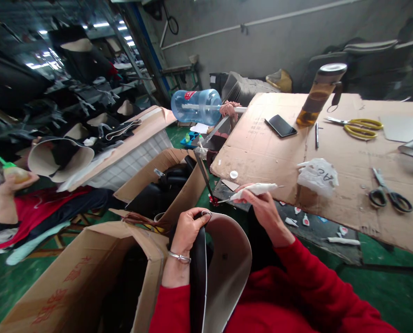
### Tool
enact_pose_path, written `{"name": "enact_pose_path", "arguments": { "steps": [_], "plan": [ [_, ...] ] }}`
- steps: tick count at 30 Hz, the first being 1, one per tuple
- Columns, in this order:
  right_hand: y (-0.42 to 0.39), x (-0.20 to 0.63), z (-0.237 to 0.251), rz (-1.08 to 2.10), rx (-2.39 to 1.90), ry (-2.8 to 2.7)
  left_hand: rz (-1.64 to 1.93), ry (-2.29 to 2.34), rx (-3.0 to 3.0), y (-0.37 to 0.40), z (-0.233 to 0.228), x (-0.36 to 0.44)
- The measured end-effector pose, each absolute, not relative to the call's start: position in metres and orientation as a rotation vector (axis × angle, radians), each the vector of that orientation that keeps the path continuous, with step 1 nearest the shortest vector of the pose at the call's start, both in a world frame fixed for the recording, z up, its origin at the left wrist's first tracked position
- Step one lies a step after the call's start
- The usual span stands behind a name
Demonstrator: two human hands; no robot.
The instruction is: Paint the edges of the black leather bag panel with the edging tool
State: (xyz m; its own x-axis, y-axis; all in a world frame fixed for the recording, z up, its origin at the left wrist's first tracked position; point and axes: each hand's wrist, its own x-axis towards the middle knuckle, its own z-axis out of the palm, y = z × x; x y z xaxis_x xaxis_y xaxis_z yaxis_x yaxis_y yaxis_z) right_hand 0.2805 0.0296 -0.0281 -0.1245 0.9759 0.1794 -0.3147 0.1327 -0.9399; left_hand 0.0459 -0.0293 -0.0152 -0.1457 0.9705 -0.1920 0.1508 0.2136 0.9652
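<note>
A carton [78, 277] left of the panel [230, 259] — table [258, 155] right, phone [280, 126] on it.

From where I stand, the left forearm [173, 305] rises steeply from the near side, sleeve back from the wrist [178, 256], and the left hand [190, 229] pinches, thumb against bent fingers. The right forearm [317, 273] slants in from the near right; the right hand [262, 208], fingers curled in a grip, sits farther off, apart from the left.

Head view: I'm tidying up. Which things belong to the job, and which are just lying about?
Seemingly in the job:
pale-lined black piece, left hand
white-wrapped tool, right hand

Apparently lying about:
phone
drink bottle
yellow-handled scissors
black-handled scissors
</note>
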Motion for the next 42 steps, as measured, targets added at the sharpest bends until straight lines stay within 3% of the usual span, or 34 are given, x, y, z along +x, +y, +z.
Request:
{"name": "enact_pose_path", "arguments": {
  "steps": [6, 31, 38, 42],
  "plan": [
    [0.013, 0.262, -0.028, 1.517, -0.769, -1.168, 1.035, 1.53, 1.16, -0.03, -0.014, 0.044],
    [0.007, 0.258, -0.044, 1.567, -0.71, -1.29, 1.103, 1.528, 1.138, -0.031, -0.022, 0.047],
    [0.002, 0.271, -0.039, 1.102, -0.511, -1.98, 1.152, 1.469, 1.03, -0.032, -0.029, 0.042],
    [0.003, 0.278, -0.031, 1.16, -0.514, -1.925, 1.159, 1.468, 1.026, -0.033, -0.029, 0.04]
  ]
}}
